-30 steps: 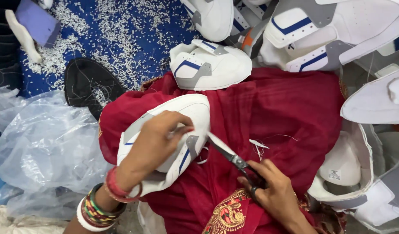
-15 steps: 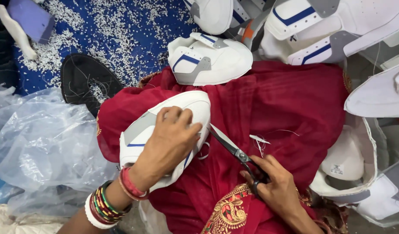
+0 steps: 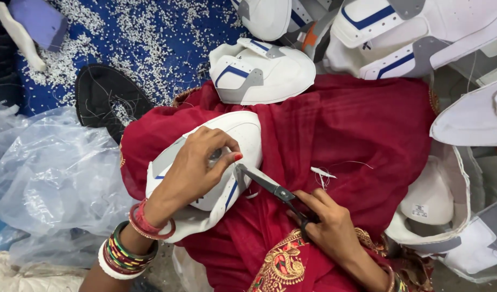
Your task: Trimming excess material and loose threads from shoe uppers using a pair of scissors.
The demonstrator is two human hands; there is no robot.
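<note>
A white shoe upper [image 3: 243,135] with grey and blue panels lies on red cloth [image 3: 356,130] over my lap. My left hand [image 3: 197,167] presses down on it, fingers curled over its side, coloured bangles on the wrist. My right hand [image 3: 329,230] grips small dark scissors [image 3: 270,186]. Their blades point left and touch the edge of the upper just below my left fingertips. A few loose white threads [image 3: 324,174] lie on the cloth to the right of the blades.
More white shoe uppers [image 3: 259,73] are piled at the top and down the right side [image 3: 475,113]. Crumpled clear plastic [image 3: 48,178] lies at the left. A black sole piece [image 3: 105,97] rests on the blue floor strewn with white granules [image 3: 140,38].
My left hand has slid up over the upper and gripped its side. The scissors' tip has moved left until it meets the upper's edge.
</note>
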